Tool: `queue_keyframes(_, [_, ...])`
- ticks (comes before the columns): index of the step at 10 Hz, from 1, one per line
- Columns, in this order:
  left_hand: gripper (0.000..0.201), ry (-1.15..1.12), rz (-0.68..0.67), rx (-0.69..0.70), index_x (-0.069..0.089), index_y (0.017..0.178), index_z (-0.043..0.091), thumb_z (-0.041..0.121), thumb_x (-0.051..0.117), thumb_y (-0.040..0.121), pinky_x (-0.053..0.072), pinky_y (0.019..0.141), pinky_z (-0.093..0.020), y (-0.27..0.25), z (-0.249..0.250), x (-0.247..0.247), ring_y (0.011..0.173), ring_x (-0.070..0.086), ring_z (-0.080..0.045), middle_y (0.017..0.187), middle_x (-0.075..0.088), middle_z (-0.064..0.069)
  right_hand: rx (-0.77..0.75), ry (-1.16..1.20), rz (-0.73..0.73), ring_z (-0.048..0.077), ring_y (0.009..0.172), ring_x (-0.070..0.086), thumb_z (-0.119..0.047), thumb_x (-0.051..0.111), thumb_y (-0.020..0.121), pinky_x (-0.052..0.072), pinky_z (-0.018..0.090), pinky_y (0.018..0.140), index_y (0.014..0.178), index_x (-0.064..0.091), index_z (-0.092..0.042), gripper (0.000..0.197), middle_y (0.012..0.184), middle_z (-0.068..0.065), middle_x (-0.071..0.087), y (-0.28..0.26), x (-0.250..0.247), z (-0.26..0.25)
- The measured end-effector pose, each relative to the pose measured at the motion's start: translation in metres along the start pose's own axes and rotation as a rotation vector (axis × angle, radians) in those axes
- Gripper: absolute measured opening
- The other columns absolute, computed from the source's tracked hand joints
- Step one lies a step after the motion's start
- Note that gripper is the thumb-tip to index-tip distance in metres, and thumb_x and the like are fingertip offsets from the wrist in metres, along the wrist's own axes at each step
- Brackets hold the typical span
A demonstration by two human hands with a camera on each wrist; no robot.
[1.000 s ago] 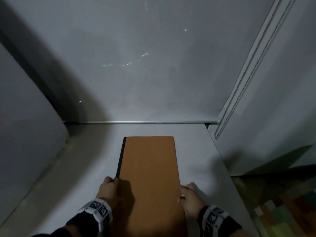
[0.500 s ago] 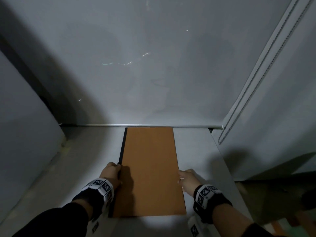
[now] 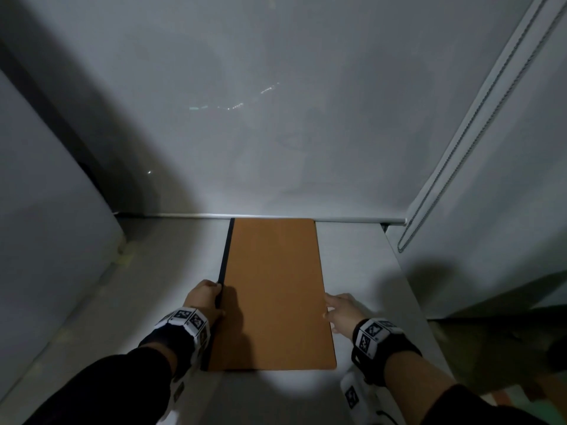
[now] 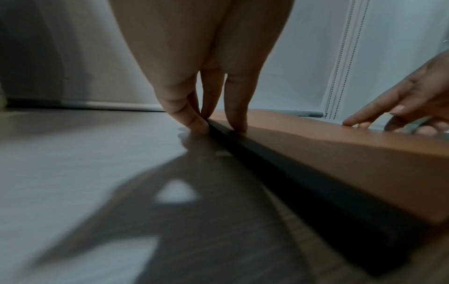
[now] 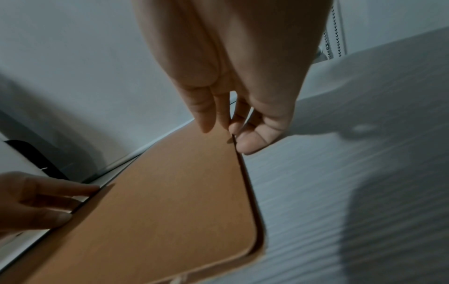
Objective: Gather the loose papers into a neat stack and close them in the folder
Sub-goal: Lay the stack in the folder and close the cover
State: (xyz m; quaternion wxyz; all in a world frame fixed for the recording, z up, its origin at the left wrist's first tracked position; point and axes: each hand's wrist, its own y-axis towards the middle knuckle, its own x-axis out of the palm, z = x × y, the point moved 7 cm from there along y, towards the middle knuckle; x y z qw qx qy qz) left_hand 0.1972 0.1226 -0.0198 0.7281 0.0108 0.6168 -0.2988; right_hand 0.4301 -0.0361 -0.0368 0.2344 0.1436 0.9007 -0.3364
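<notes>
A closed brown folder (image 3: 276, 296) with a black spine (image 3: 225, 256) lies flat on the white table (image 3: 147, 296), its far end against the blind's bottom rail. My left hand (image 3: 204, 297) rests at the spine, with straight fingertips (image 4: 196, 126) touching the spine's edge (image 4: 291, 173) and the table. My right hand (image 3: 339, 308) sits at the folder's right edge. Its fingers (image 5: 206, 123) lie straight on the cover (image 5: 170, 211), and the thumb is beside the edge. No loose papers show outside the folder.
A roller blind's metal bottom rail (image 3: 184, 215) runs along the table's far end, and its bead chain (image 3: 460, 148) hangs at the right. A grey panel (image 3: 46, 225) closes the left side. The table's right edge (image 3: 408, 277) drops to the floor.
The folder has slid away from me across the table until its far end meets the blind's rail. Both hands stayed at its sides and travelled with it.
</notes>
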Motion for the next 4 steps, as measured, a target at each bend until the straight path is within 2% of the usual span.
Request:
queue_keyframes(1, [0.072,-0.002,0.001,0.001,0.03,0.146,0.012,0.027,0.064,0.085,0.025,0.115,-0.025,-0.002,0.0,0.001,0.138,0.032,-0.02,0.151,0.031,-0.006,0.004,-0.004,0.001,0.027,0.12,0.045,-0.008,0.047,0.088,0.043,0.031,0.094,0.133,0.042,-0.016,0.046,0.141,0.012,0.03,-0.001,0.0,0.001])
queue_keyframes(2, [0.071,-0.001,-0.016,0.019,0.028,0.147,0.011,0.025,0.063,0.086,0.023,0.116,-0.025,-0.006,0.001,0.001,0.14,0.03,-0.02,0.153,0.027,-0.006,-0.014,0.045,-0.012,0.023,0.106,0.049,-0.005,0.046,0.088,0.047,0.027,0.078,0.126,0.049,-0.014,0.039,0.137,0.014,0.034,-0.007,0.0,-0.001])
queue_keyframes(3, [0.073,-0.032,-0.011,-0.003,0.024,0.148,0.011,0.021,0.062,0.087,0.022,0.116,-0.025,-0.014,-0.001,0.002,0.141,0.027,-0.021,0.154,0.022,-0.008,-0.044,0.134,0.002,0.018,0.099,0.046,0.0,0.043,0.089,0.046,0.023,0.07,0.119,0.052,-0.012,0.033,0.128,0.011,0.04,-0.017,-0.003,-0.002])
queue_keyframes(4, [0.074,-0.112,-0.005,-0.029,0.024,0.147,0.013,0.017,0.062,0.085,0.027,0.118,-0.029,-0.032,-0.008,0.011,0.141,0.027,-0.025,0.155,0.018,-0.011,-0.005,0.213,0.048,0.017,0.105,0.042,-0.005,0.043,0.091,0.044,0.031,0.083,0.132,0.04,-0.007,0.041,0.127,0.007,0.039,-0.035,-0.005,0.01])
